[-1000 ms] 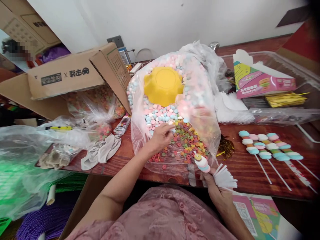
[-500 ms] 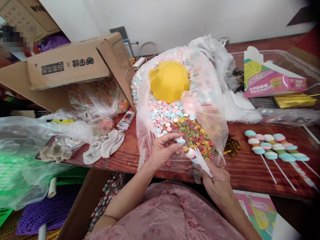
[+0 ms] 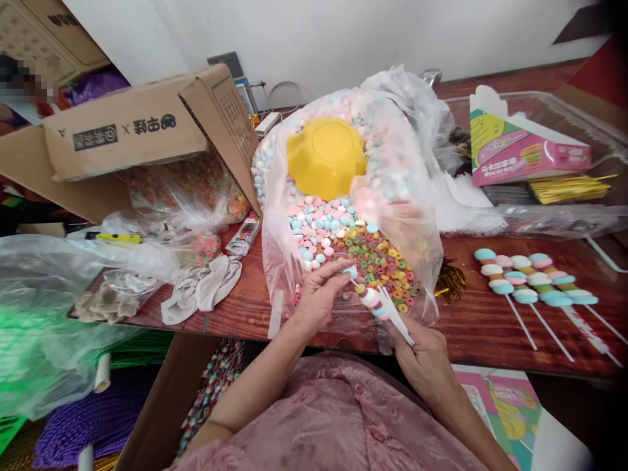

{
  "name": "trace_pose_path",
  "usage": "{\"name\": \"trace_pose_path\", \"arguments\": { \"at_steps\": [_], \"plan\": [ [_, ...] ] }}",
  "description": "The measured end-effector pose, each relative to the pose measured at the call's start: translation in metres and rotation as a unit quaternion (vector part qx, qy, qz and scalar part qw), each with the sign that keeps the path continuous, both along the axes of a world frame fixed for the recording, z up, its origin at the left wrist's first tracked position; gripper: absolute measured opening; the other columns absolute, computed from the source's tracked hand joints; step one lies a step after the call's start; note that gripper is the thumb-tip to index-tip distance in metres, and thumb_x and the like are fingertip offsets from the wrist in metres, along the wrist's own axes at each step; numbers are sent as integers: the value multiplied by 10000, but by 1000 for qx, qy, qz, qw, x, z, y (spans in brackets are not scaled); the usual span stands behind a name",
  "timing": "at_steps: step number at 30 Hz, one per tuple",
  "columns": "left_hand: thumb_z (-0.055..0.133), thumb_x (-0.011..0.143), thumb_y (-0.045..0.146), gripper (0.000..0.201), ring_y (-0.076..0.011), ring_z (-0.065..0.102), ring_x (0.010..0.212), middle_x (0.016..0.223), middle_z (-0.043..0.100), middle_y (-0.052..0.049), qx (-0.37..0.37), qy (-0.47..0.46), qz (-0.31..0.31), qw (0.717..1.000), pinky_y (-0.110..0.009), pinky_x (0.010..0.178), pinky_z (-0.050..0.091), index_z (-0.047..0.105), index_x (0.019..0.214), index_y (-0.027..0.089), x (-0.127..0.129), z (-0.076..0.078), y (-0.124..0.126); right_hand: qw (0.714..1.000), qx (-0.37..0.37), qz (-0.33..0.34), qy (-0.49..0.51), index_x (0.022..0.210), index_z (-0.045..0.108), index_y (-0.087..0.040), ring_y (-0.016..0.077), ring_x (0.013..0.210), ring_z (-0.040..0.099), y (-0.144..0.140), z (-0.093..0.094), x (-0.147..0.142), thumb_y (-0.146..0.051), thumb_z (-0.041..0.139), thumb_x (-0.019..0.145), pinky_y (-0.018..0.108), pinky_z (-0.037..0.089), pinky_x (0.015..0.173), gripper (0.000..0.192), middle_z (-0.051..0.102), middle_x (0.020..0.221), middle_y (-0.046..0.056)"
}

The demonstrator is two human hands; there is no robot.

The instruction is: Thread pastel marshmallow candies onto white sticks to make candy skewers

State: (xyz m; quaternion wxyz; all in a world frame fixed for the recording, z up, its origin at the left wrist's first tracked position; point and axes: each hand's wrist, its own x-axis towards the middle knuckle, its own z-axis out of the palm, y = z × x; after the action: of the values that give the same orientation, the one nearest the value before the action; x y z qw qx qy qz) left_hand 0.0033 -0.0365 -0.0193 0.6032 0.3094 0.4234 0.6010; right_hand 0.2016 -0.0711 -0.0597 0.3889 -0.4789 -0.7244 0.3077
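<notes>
My left hand (image 3: 318, 297) pinches a small blue-and-white marshmallow (image 3: 350, 271) between thumb and fingers, at the tip of a stick. My right hand (image 3: 422, 353) is closed around several white sticks (image 3: 396, 317). One stick carries skewered white, pink and blue marshmallows (image 3: 371, 301), with a yellow gummy ring (image 3: 360, 288) nearest its tip. Beneath both hands lies a clear plastic bag (image 3: 417, 222) spread with coloured gummy rings (image 3: 380, 261) and loose pastel marshmallows (image 3: 314, 229). A yellow scalloped bowl (image 3: 326, 157) rests upside down among the marshmallows.
Several filled candy skewers (image 3: 534, 281) lie at the right of the table. Behind them stand a pink printed carton (image 3: 534, 154) and gold twist ties (image 3: 569, 188). An open cardboard box (image 3: 132, 140) holds bagged gummies at left, near grey cloth gloves (image 3: 201, 288).
The marshmallow in my left hand has tilted and come up against the stick's tip. My right hand keeps its hold on the sticks. The whole view has shifted slightly.
</notes>
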Motion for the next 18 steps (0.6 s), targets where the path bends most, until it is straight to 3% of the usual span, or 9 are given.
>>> {"name": "trace_pose_path", "arguments": {
  "at_steps": [5, 7, 12, 18],
  "plan": [
    [849, 723, 343, 243, -196, 756, 880, 1159, 741, -65, 35, 64, 17, 997, -295, 739, 618, 804, 931, 224, -1, -8, -1, 1000, -16, -5, -8, 873, 748, -192, 125, 453, 445, 0, -6, 2, -287, 511, 922, 229, 404, 479, 259, 545, 553, -25],
    [873, 688, 316, 257, -204, 755, 902, 1096, 756, -55, 40, 50, 41, 997, -278, 733, 611, 800, 915, 222, -1, -11, 1, 1000, -20, -7, -6, 886, 743, -191, 124, 469, 456, -2, -8, 1, -284, 509, 929, 228, 399, 482, 255, 538, 566, -28],
    [880, 678, 295, 443, -184, 757, 856, 1042, 772, -29, 35, -8, 64, 997, -249, 688, 594, 753, 1101, 260, 6, -14, 3, 998, -38, -20, 36, 868, 720, -198, 128, 494, 453, -7, -11, -4, -306, 525, 945, 234, 396, 490, 236, 506, 571, -34],
    [801, 796, 286, 297, -209, 705, 1077, 1179, 739, -40, 113, 127, 107, 980, -363, 938, 590, 758, 1088, 261, 7, -22, 1, 991, -94, -6, 97, 746, 649, -199, 126, 513, 422, -12, -12, -17, -364, 532, 970, 252, 377, 513, 302, 468, 568, -32]
  ]
}}
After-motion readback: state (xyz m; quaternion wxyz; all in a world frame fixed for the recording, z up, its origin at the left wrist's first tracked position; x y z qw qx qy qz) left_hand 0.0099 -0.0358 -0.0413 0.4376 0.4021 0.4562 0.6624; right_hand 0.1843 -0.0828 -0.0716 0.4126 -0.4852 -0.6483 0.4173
